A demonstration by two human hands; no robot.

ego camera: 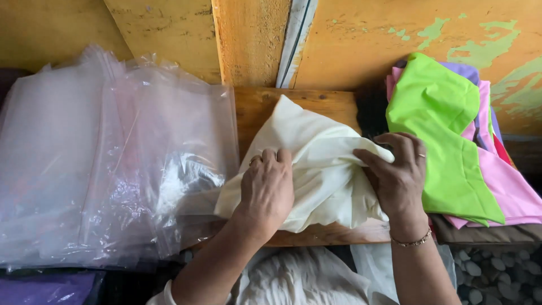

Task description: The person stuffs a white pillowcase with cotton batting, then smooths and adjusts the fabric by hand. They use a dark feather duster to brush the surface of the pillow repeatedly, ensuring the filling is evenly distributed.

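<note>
1. Your left hand (266, 189) lies palm down on the cream cloth (316, 169), fingers curled over a fold near its left edge. It seems to pin the cloth so it does not slide on the board (257, 110).
2. Your right hand (400, 175) grips the right edge of the cloth; thumb and fingers are pinched on a bunched fold there. With one hand pressing and the other pulling, the fabric stays tight btw. them, I judge.
3. The cloth sits on the wooden board in the middle, directly in front of you, partly folded, one corner pointing up toward the wall (361, 39).
4. Clear plastic bags (101, 164) are stacked at your left, just beside the cloth, and their right edge touches it. They lie flat, probably so you can take one w/o reaching far.
5. At right is a pile of folded cloths, green one (440, 130) on top, pink (508, 186) and others under. Your right hand is touching or nearly touching its left edge; I cannot tell which.
</note>
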